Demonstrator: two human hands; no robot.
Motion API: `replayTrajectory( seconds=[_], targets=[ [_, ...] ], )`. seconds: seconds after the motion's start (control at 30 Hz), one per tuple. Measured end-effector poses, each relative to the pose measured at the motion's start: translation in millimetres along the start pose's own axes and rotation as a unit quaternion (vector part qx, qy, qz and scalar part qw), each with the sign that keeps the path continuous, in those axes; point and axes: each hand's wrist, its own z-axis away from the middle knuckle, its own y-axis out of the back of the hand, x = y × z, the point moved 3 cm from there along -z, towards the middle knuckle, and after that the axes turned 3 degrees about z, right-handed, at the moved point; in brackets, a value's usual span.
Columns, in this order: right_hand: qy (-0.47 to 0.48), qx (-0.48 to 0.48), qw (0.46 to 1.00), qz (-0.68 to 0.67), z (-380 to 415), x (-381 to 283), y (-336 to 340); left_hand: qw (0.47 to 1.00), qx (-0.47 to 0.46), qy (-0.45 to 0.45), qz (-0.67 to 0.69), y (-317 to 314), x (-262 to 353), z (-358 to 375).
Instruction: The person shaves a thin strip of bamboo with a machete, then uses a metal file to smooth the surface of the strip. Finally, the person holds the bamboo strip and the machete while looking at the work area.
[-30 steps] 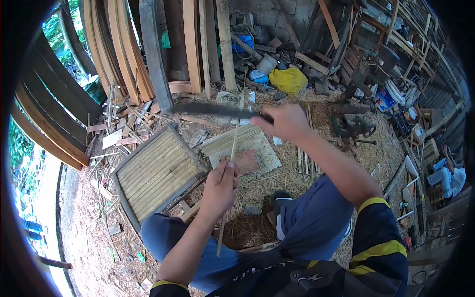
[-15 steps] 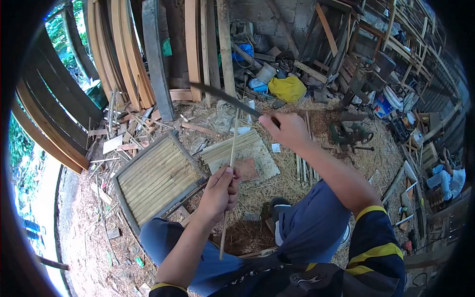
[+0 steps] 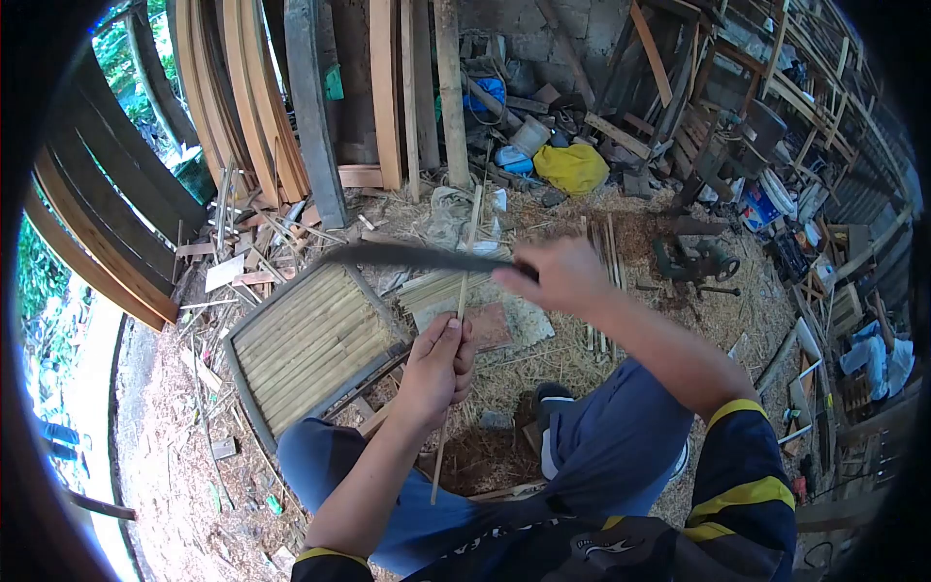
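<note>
My left hand [image 3: 438, 367] is closed around a thin bamboo strip [image 3: 471, 236], which sticks out above the fist and below it. In my right hand [image 3: 562, 278] is the handle of a long dark machete [image 3: 407, 256], its blade pointing left. The blade overlaps the strip a little above my left fist and is slightly blurred. Beyond my left hand lies a pile of cut strips [image 3: 438, 285] on a pale worn board [image 3: 529, 330]. To the left is a framed panel of bamboo slats [image 3: 308, 347].
Planks [image 3: 383, 97] lean upright at the back. Wood scraps [image 3: 257, 242] and shavings cover the ground. A yellow cloth [image 3: 572, 169] lies near the wall, and a green metal tool [image 3: 693, 260] stands at the right. Another person [image 3: 881, 361] is at the far right.
The machete blade has swung down to lie nearly level across the strip, and my right hand has moved lower. My left hand keeps its hold on the strip.
</note>
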Motion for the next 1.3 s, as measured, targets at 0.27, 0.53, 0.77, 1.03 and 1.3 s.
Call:
replayTrajectory(
  seconds=[0.27, 0.53, 0.77, 1.03, 1.3],
  targets=[
    [-0.029, -0.032, 0.999, -0.006, -5, 14, -11, 1.0, 0.001, -0.005, 0.017, 4, 2, 0],
    [-0.098, -0.03, 0.995, -0.011, -14, 36, -3, 1.0, -0.009, -0.005, 0.006, 4, 0, 5],
    [-0.189, -0.024, 0.982, -0.011, -23, 56, -6, 1.0, -0.007, 0.003, 0.009, 8, 0, 6],
    [-0.14, 0.03, 0.982, -0.121, -7, 21, 3, 0.998, 0.007, -0.048, -0.036, 2, 5, 3],
    [-0.088, 0.047, 0.995, -0.022, -19, 39, -7, 0.999, 0.002, -0.035, -0.027, 0, 3, 8]
  ],
)
